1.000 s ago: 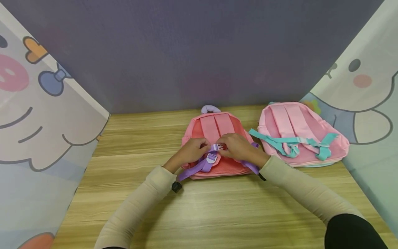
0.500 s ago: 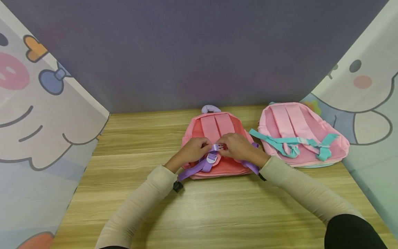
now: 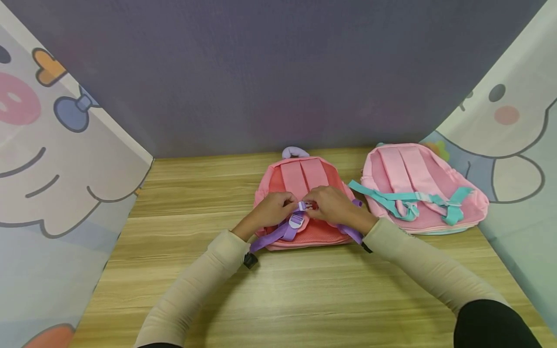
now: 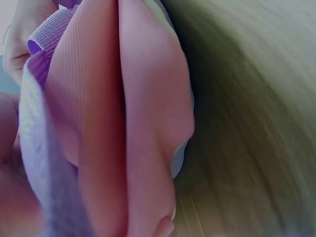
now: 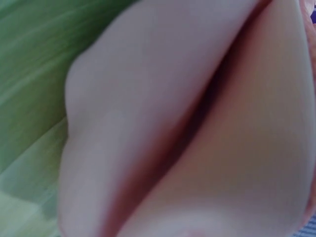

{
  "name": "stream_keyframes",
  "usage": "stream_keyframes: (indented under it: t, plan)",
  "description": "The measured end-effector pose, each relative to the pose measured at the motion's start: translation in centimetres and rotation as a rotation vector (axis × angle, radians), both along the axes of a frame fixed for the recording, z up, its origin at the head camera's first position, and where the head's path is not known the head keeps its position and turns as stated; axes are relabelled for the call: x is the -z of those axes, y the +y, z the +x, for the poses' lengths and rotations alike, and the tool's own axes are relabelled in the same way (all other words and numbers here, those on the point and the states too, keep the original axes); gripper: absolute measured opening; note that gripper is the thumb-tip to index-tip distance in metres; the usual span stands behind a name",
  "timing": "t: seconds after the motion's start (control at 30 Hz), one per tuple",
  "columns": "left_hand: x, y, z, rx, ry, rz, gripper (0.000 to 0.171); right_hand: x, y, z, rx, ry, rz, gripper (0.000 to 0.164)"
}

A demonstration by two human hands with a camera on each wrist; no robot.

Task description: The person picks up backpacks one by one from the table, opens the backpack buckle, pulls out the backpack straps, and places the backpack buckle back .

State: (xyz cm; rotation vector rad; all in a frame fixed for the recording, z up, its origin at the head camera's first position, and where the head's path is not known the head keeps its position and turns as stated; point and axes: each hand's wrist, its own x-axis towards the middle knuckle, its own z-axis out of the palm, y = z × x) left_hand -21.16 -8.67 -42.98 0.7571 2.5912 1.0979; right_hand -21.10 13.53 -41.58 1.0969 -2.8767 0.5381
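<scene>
A coral-pink backpack [image 3: 270, 183] lies on the wooden table, its shoulder straps facing up. Over its middle, my left hand [image 3: 271, 210] pinches a white side-release buckle [image 3: 302, 206] at its left end, where the purple webbing joins it. From the other side my right hand [image 3: 332, 205] pinches the buckle's right end, partly hidden by the fingers; pale prongs show between the two hands. Below them, a white strap adjuster [image 3: 296, 221] sits on a purple strap [image 3: 267, 239]. In the left wrist view, purple webbing [image 4: 37, 128] runs past the fingers beside the backpack's side.
To the right lies a second, light pink backpack [image 3: 424, 179] with turquoise straps [image 3: 391, 195], one strap end reaching toward the coral bag. A dark grey panel [image 3: 278, 77] stands behind the table [image 3: 196, 203]; cartoon-printed walls [image 3: 87, 179] flank it.
My left wrist and forearm have shifted very slightly to the right. Both hands keep their pinch on the buckle, and both backpacks stay where they were.
</scene>
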Motion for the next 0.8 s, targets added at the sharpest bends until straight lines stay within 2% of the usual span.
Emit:
stream_keyframes:
  t: [0.3,0.57,0.67,0.8]
  plan:
    - [-0.32,0.07,0.05,-0.001,-0.032,-0.008,0.016,-0.01,0.08,-0.02,-0.004,0.004,0.001,0.025]
    - [-0.76,-0.43,-0.01,0.035,-0.13,-0.001,0.015,-0.02,0.02,-0.02,-0.008,0.001,-0.006,0.025]
    - [-0.8,-0.63,0.03,0.047,-0.13,-0.008,0.016,0.04,0.01,-0.04,-0.007,-0.002,-0.004,0.025]
    - [-0.69,-0.68,0.02,0.03,-0.105,-0.019,0.015,0.05,0.01,0.0,-0.005,-0.006,-0.001,0.026]
